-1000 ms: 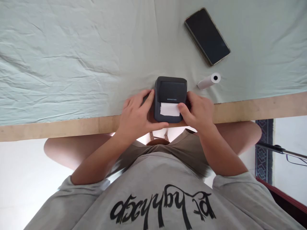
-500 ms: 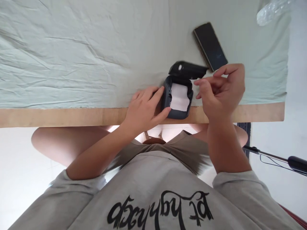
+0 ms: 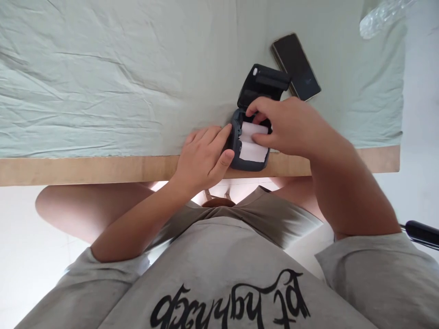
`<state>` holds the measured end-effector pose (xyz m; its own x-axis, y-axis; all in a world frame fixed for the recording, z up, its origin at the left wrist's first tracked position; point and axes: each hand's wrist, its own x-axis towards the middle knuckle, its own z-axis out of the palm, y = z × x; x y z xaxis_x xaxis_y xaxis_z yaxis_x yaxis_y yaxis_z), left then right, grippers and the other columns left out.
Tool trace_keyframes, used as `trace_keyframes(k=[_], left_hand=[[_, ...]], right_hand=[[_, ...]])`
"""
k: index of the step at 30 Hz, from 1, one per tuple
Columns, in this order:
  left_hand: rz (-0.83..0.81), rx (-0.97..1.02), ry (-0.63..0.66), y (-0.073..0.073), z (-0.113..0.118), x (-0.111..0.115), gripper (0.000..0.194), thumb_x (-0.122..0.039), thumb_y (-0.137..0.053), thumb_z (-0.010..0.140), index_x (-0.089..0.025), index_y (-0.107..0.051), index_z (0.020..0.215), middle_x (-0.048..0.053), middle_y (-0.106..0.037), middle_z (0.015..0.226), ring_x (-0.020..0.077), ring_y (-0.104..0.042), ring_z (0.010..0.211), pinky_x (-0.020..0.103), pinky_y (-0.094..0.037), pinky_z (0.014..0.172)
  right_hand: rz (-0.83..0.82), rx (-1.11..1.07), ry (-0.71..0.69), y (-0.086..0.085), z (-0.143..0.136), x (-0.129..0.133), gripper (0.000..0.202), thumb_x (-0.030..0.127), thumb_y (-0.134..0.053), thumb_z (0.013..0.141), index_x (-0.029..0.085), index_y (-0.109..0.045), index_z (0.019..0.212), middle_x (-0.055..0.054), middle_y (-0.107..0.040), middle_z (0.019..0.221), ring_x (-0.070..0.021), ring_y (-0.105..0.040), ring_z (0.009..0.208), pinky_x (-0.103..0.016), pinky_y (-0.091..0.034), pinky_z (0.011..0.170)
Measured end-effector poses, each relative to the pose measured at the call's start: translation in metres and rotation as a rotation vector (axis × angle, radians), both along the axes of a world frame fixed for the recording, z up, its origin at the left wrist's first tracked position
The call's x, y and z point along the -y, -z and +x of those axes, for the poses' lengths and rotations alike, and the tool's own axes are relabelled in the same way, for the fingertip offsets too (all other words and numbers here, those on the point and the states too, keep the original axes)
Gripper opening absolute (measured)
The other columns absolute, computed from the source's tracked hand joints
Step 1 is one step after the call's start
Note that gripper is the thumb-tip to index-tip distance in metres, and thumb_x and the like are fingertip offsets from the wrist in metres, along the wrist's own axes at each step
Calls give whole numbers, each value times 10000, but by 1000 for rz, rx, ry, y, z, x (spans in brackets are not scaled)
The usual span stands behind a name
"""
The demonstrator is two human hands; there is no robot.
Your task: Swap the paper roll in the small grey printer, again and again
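A small dark portable printer point(image 3: 250, 166) sits at the table's front edge, its black lid point(image 3: 262, 84) raised and tilted back. Inside its bay lies a white paper roll point(image 3: 253, 152). My left hand point(image 3: 206, 155) lies flat at the printer's left side, fingers stretched out, with the fingertips against the casing. From the right, my right hand point(image 3: 288, 125) reaches over the bay. Its thumb presses on the paper and its curled fingers are at the far side of the roll, partly hidden inside the bay.
A dark phone point(image 3: 297, 66) lies face up just behind the lid, close to its right corner. Clear crinkled plastic point(image 3: 382, 18) is at the far right. Pale green wrinkled cloth point(image 3: 103, 91) covers the table behind a bare wooden front edge point(image 3: 85, 169).
My right hand has moved left, from beside the printer into its bay and onto the paper roll. The lid leans further back. My left thumb has lifted off the printer's front corner.
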<state>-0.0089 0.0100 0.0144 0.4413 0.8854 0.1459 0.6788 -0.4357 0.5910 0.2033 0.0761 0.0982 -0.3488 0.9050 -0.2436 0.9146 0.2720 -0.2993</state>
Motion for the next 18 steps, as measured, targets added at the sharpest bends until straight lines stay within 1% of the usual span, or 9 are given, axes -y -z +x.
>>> trace_keyframes(k=[2, 4, 6, 7, 8, 10, 12, 16, 18], left_hand=[[-5, 16, -5, 1, -1, 0, 921, -660, 69, 1029, -132, -511, 1511, 169, -634, 1413, 309, -581, 1297, 423, -403, 1075], [-8, 18, -6, 1, -1, 0, 972, -686, 103, 1006, -131, -518, 1507, 171, -639, 1406, 307, -584, 1300, 423, -399, 1082], [-9, 15, -3, 0, -1, 0, 1002, -689, 118, 999, -109, -528, 1499, 181, -646, 1393, 312, -594, 1288, 427, -403, 1074], [-10, 12, -2, 0, -1, -1, 1011, -688, 121, 998, -98, -531, 1496, 185, -650, 1387, 314, -598, 1281, 428, -406, 1068], [-11, 7, -1, 0, 0, -1, 1013, -687, 121, 999, -92, -532, 1496, 187, -652, 1382, 316, -603, 1273, 428, -409, 1060], [-14, -1, 0, -1, 0, -2, 1004, -689, 112, 1001, -100, -529, 1500, 184, -654, 1382, 314, -607, 1260, 430, -416, 1051], [-13, 1, 0, -1, 0, -3, 995, -690, 107, 1002, -110, -533, 1497, 181, -656, 1380, 314, -608, 1252, 444, -425, 1043], [-2, 15, -4, -2, 2, -4, 980, -683, 79, 1012, -88, -555, 1465, 195, -665, 1359, 334, -614, 1237, 483, -441, 1031], [-4, 0, -13, -3, 2, -4, 946, -680, 61, 1017, -119, -551, 1471, 181, -668, 1355, 333, -616, 1238, 472, -443, 1030]], right_hand=[[49, -201, 28, -12, 13, 7, 455, 153, -765, 642, 295, -696, 1069, -11, -762, 938, -114, -475, 573, -343, -371, 616], [136, -506, 129, -15, 39, 15, 411, 262, -774, 686, 316, -702, 1086, -19, -744, 924, -83, -385, 507, -329, -325, 526], [368, -931, 232, -4, 75, 23, 360, 475, -774, 648, 336, -703, 972, -24, -674, 821, -117, -405, 526, -345, -288, 479], [382, -1024, 376, 6, 95, 26, 355, 607, -672, 693, 340, -676, 926, -31, -634, 791, -116, -370, 501, -362, -257, 466], [316, -1009, 513, 19, 113, 28, 382, 670, -545, 729, 333, -630, 889, -42, -617, 784, -103, -326, 458, -375, -210, 454], [381, -932, 864, 49, 144, 31, 366, 642, -348, 772, 303, -487, 774, -21, -468, 638, -103, -251, 409, -393, -123, 447], [428, -879, 963, 77, 164, 34, 326, 608, -468, 721, 297, -371, 738, 30, -337, 577, -95, -204, 395, -377, -87, 440], [586, -725, 977, 112, 175, 39, 527, 602, -722, 624, 316, -298, 751, 83, -290, 558, -69, -155, 392, -341, -95, 395], [603, -553, 812, 116, 176, 40, 501, 663, -656, 730, 316, -298, 779, 71, -304, 576, -96, -249, 405, -340, -179, 387]])
